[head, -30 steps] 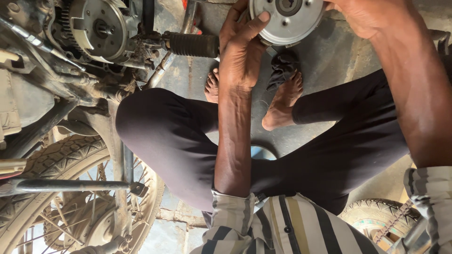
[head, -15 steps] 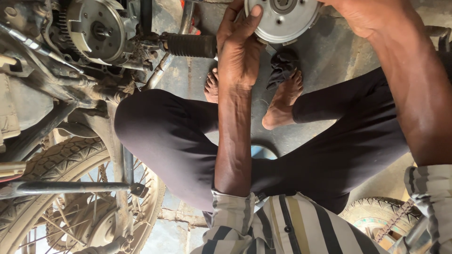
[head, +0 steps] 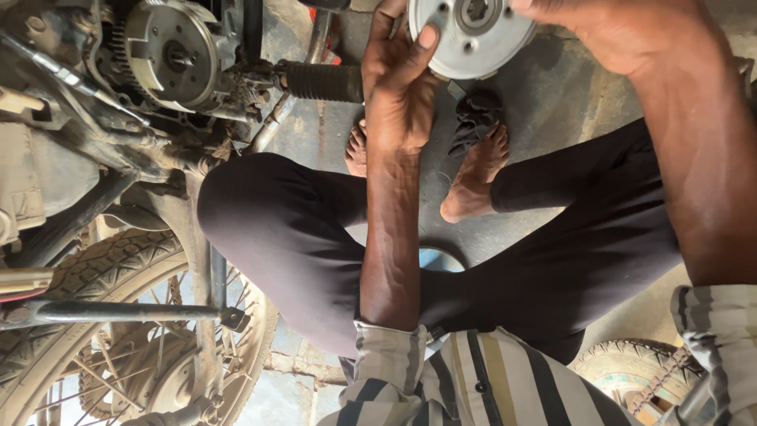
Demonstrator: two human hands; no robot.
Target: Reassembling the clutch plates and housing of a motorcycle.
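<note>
A round silver clutch plate point(head: 471, 33) with several holes is held up at the top edge of the view. My left hand point(head: 400, 87) grips its left rim, thumb laid on the plate's face. Gripping the right rim from above is my right hand point(head: 611, 35). Below the plate my bare feet point(head: 473, 173) rest on the concrete floor, with a dark cloth point(head: 476, 117) lying between them. My crossed legs in dark trousers point(head: 315, 237) fill the middle.
A motorcycle engine with an exposed round clutch assembly point(head: 169, 51) is at the upper left, a ribbed footpeg point(head: 319, 80) sticking out towards me. A spoked wheel and tyre point(head: 118, 339) fills the lower left. Another tyre point(head: 631, 371) lies at the lower right.
Both hands have kept the plate between them, shifting it slightly up and to the right in view. My left thumb now lies on the plate's face.
</note>
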